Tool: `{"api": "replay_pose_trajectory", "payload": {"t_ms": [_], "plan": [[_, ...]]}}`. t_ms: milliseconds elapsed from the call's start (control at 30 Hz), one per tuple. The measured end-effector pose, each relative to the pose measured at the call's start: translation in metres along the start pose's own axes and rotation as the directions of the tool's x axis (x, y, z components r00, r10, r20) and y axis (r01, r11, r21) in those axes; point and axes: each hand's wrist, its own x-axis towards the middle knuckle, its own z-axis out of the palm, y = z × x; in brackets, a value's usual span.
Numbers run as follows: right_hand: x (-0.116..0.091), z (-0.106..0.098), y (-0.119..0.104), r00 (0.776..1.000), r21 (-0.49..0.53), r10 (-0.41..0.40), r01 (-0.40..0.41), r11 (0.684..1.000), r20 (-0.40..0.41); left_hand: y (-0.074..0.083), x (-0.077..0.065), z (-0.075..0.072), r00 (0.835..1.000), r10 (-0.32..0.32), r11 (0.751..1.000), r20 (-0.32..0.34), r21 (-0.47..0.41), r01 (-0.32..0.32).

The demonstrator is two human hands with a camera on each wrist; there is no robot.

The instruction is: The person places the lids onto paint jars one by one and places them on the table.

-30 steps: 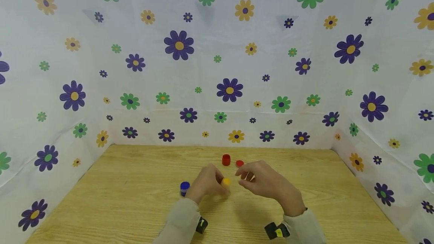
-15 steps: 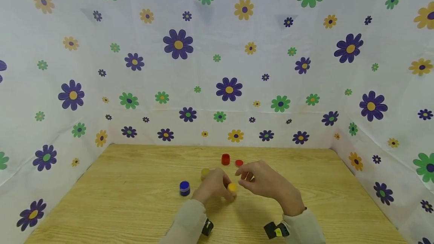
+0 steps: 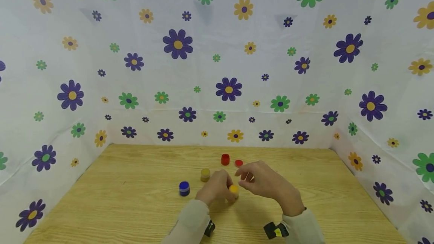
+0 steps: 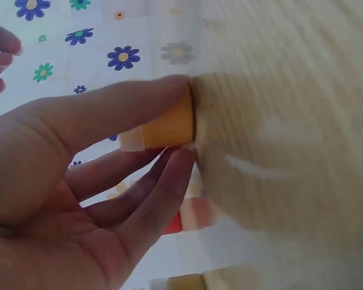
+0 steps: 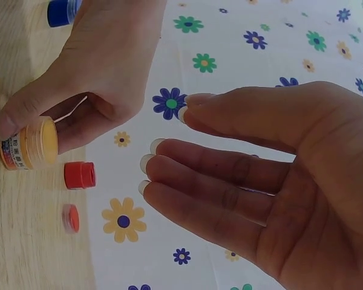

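My left hand (image 3: pixel 217 189) holds a small orange-yellow paint jar (image 5: pixel 29 145) between thumb and fingers, its base right at the wooden tabletop. Printed lettering shows on the jar's side in the right wrist view, with a paler band near its top. In the left wrist view the thumb lies along one side of the jar and the fingers along the other. To the right, my right hand (image 3: pixel 262 180) hovers with loosely bent fingers and nothing between them. A dark yellow jar (image 3: pixel 205 175) stands just beyond the left hand, and a blue jar (image 3: pixel 184 188) to its left.
Farther back on the wooden table (image 3: pixel 135 168) are a red jar (image 3: pixel 225 159), open at the top, and a flat red lid (image 3: pixel 239 163) beside it. A white flowered cloth (image 3: pixel 203 67) walls the table at the back and both sides.
My left hand has moved right and slightly nearer with the orange-yellow jar, then nearly stopped. The dark yellow jar has come into view behind it. My right hand has stayed in place.
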Motion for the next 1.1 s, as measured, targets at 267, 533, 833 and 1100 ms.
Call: {"api": "replay_pose_trajectory", "payload": {"t_ms": [267, 533, 833, 1100], "plan": [[-0.002, -0.002, 0.004, 1.0, -0.009, 0.005, -0.005, 1.0, -0.008, 0.013, 0.003, -0.025, 0.994, -0.072, 0.992, 0.078, 0.113, 0.063], [-0.002, -0.004, 0.006, 1.0, -0.015, 0.016, -0.016, 1.0, -0.011, 0.017, 0.035, -0.056, 0.978, -0.136, 0.987, -0.16, 0.061, 0.148], [-0.006, -0.002, 0.01, 1.0, -0.004, 0.015, -0.015, 1.0, 0.0, 0.005, 0.081, -0.045, 0.956, -0.226, 0.972, -0.186, 0.025, 0.235], [-0.004, -0.005, 0.01, 1.0, 0.033, 0.002, -0.002, 0.999, -0.007, 0.003, 0.096, -0.036, 0.942, -0.251, 0.967, -0.223, -0.014, 0.255]]}}
